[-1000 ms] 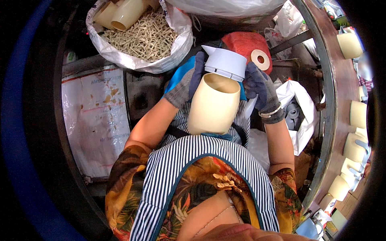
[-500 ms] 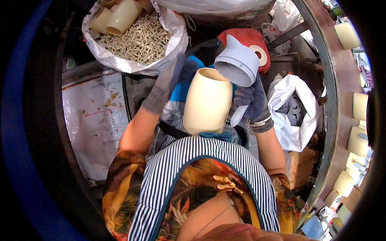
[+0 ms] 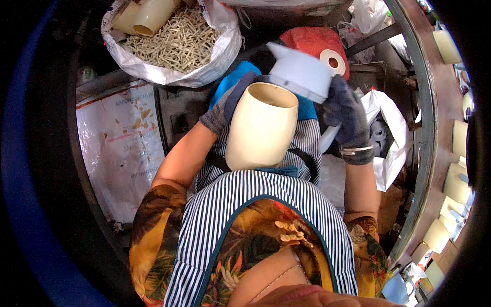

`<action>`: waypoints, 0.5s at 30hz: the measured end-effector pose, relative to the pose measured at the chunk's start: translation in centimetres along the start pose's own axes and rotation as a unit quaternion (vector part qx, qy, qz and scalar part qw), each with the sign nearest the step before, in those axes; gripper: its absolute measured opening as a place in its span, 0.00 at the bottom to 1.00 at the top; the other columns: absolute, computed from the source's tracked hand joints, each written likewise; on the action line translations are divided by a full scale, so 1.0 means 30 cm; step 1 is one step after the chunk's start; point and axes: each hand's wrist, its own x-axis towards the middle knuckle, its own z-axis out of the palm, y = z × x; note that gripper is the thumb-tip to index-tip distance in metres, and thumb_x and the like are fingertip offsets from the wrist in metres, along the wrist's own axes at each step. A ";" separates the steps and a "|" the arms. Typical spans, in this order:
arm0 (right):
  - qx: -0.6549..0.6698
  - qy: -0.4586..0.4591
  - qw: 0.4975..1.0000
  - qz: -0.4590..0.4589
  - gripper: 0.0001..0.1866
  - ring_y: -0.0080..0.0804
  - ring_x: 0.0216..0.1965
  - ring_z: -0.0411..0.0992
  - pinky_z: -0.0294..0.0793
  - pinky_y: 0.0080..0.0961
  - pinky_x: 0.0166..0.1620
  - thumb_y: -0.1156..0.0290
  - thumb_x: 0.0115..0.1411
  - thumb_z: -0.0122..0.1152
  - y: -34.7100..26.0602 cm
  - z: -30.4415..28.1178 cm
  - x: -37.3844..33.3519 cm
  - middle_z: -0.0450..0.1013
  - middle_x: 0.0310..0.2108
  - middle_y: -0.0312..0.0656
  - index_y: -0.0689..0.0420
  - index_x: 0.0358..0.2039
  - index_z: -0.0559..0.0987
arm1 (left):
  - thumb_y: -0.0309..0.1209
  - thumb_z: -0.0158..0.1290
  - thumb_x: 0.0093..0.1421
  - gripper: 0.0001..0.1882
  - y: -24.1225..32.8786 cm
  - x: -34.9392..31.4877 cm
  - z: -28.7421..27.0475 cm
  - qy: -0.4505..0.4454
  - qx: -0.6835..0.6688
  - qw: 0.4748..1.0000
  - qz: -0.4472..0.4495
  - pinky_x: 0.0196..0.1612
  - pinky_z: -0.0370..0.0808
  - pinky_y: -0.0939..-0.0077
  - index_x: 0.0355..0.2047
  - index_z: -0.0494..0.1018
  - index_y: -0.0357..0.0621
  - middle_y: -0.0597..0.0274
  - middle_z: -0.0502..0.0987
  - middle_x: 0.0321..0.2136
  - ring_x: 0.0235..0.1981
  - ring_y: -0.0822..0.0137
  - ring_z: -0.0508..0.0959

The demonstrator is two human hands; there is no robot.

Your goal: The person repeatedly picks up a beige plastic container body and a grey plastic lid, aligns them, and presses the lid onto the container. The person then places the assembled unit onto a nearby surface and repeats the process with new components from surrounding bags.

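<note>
A cream plastic jug body (image 3: 262, 128) stands in my lap with its round mouth facing up and tilted slightly away. My gloved left hand (image 3: 236, 100) wraps its far left side, some fingers hidden behind it. In my gloved right hand (image 3: 348, 115) is a pale blue-grey jug top (image 3: 300, 74) with a pointed spout and a handle (image 3: 328, 137). The top is held over the far right of the jug's mouth, its lower rim close to the mouth; whether they touch I cannot tell. It is slightly blurred.
A white sack (image 3: 217, 64) of short beige pieces and cream bodies stands far left. A white bag (image 3: 394, 153) of grey parts lies right, near a red bundle (image 3: 317, 41) with a cream ring. Plastic-covered cardboard (image 3: 120, 153) lies left. Cream jugs (image 3: 458, 181) line the right-hand bench.
The jug top has turned so its open underside faces down, away from view. My right hand moved right; my left hand came in against the jug body, which tilted slightly.
</note>
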 end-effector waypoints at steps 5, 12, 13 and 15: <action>0.001 0.006 0.999 0.044 0.17 0.14 0.17 0.57 0.56 0.15 0.19 0.53 0.65 0.58 0.052 0.048 0.047 0.63 0.20 0.26 0.54 0.39 0.77 | 0.37 0.42 0.70 0.14 0.014 0.011 -0.053 0.059 0.574 0.797 0.178 0.47 0.77 0.67 0.47 0.68 0.41 0.51 0.79 0.41 0.43 0.60 0.80; -0.061 -0.010 0.997 0.043 0.19 0.13 0.22 0.62 0.62 0.14 0.22 0.53 0.67 0.55 0.047 0.071 0.081 0.65 0.25 0.28 0.57 0.44 0.77 | 0.45 0.35 0.73 0.21 0.066 -0.023 0.043 0.131 0.403 0.900 0.103 0.46 0.77 0.68 0.46 0.69 0.41 0.53 0.79 0.38 0.41 0.65 0.80; -0.065 -0.004 0.997 0.051 0.19 0.13 0.22 0.62 0.62 0.14 0.22 0.53 0.67 0.54 0.045 0.077 0.085 0.65 0.25 0.28 0.57 0.44 0.77 | 0.46 0.34 0.73 0.22 0.054 -0.023 0.034 0.138 0.362 0.918 0.088 0.47 0.77 0.68 0.47 0.69 0.41 0.53 0.79 0.39 0.41 0.65 0.80; -0.080 -0.006 0.996 0.031 0.19 0.13 0.22 0.62 0.61 0.14 0.21 0.53 0.67 0.55 0.049 0.091 0.089 0.66 0.25 0.28 0.57 0.44 0.78 | 0.46 0.34 0.73 0.24 -0.004 -0.011 -0.038 0.154 0.208 0.966 0.018 0.48 0.77 0.67 0.51 0.68 0.39 0.52 0.79 0.42 0.42 0.65 0.80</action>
